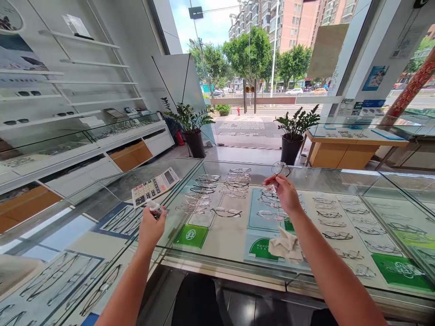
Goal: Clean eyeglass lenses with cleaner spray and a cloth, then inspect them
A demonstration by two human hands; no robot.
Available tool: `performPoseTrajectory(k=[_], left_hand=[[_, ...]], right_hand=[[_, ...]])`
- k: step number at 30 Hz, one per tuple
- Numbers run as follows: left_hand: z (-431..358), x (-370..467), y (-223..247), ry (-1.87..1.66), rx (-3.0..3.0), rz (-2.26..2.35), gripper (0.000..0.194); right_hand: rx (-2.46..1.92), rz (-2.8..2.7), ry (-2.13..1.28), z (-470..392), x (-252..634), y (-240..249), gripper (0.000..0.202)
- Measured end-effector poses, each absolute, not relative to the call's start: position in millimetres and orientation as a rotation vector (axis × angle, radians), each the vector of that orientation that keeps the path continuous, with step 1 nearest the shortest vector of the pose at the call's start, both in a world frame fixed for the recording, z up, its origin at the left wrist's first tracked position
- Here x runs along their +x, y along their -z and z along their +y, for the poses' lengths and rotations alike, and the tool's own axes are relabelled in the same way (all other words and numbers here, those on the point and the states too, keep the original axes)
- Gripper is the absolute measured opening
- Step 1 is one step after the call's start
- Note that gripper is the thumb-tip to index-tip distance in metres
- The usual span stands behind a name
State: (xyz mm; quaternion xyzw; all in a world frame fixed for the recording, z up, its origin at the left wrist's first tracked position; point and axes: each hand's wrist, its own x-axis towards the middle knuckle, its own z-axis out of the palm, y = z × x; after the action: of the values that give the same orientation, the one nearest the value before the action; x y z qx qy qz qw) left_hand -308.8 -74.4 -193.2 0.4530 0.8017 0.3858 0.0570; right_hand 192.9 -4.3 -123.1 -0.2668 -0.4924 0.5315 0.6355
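Note:
My left hand (151, 228) is closed around a small white bottle (155, 208), its nozzle pointing up, over the left part of the glass counter. Just beyond it lies a white calculator (155, 186). My right hand (286, 192) pinches a pair of eyeglasses (280, 169) with thin frames, held up above the counter at its far side. One lens stands upright above my fingers; part of the frame is hidden behind them. Below my right forearm, a crumpled beige cloth (284, 243) rests on the glass.
Rows of eyeglasses (227, 212) lie in and on the glass counter (224, 253), with green cards (190, 235) among them. Potted plants (194, 136) flank the glass door ahead. Shelves and display cases (136, 151) line the left wall; a wooden table (353, 145) stands at right.

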Motion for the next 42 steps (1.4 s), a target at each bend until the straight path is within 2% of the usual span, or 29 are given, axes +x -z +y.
performPoseTrajectory(k=[2, 4, 7, 9, 11, 12, 14, 18, 22, 23, 25, 28, 32, 37, 42], left_hand=[[-77.5, -305.0, 190.8, -1.227, 1.341, 2.457, 0.070], [-84.9, -294.1, 185.3, -1.428, 1.362, 2.557, 0.077], [-101.6, -257.9, 172.8, -1.827, 1.565, 2.702, 0.069], [-112.2, -219.6, 163.5, -1.842, 1.783, 2.516, 0.060], [-119.9, -172.3, 155.2, -1.726, 1.989, 2.194, 0.039], [-122.6, -146.6, 151.9, -1.573, 2.106, 1.980, 0.026], [-126.4, -93.9, 148.0, -1.197, 2.256, 1.614, 0.015], [-131.5, 0.5, 152.4, -0.744, 2.427, 1.256, 0.016], [-134.1, 57.9, 168.0, -0.559, 2.566, 1.241, 0.048], [-134.3, 65.6, 171.9, -0.535, 2.587, 1.239, 0.047], [-134.2, 74.3, 178.2, -0.535, 2.588, 1.243, 0.034], [-132.3, 74.8, 182.0, -0.665, 2.462, 1.232, 0.014], [-122.2, 63.5, 177.0, -0.823, 1.977, 1.195, 0.019], [-101.7, 42.6, 162.5, -0.810, 1.340, 1.017, 0.016], [-97.4, 12.8, 137.5, -0.794, 0.977, 0.879, 0.022]], right_hand=[[-0.602, -1.123, -1.209, -3.7, 194.0, 122.4, 0.024], [-0.598, -1.115, -1.202, -3.7, 194.9, 120.7, 0.024], [-0.610, -1.101, -1.186, -4.0, 196.7, 117.3, 0.023], [-0.619, -1.092, -1.173, -3.1, 198.8, 115.8, 0.023], [-0.611, -1.087, -1.163, -1.0, 201.2, 115.8, 0.022], [-0.606, -1.085, -1.159, 0.4, 202.3, 116.3, 0.021], [-0.612, -1.086, -1.154, 3.2, 204.0, 117.8, 0.021], [-0.667, -1.102, -1.148, 7.5, 205.2, 120.8, 0.023], [-0.674, -1.097, -1.168, 9.6, 206.4, 122.7, 0.024], [-0.670, -1.095, -1.172, 9.8, 206.8, 123.0, 0.024], [-0.666, -1.098, -1.175, 9.8, 207.7, 123.2, 0.025], [-0.685, -1.116, -1.168, 9.1, 208.4, 122.8, 0.026], [-0.694, -1.124, -1.163, 8.3, 207.7, 122.1, 0.026], [-0.689, -1.132, -1.164, 8.3, 207.1, 121.7, 0.025], [-0.660, -1.103, -1.178, 7.7, 207.9, 120.3, 0.024]])
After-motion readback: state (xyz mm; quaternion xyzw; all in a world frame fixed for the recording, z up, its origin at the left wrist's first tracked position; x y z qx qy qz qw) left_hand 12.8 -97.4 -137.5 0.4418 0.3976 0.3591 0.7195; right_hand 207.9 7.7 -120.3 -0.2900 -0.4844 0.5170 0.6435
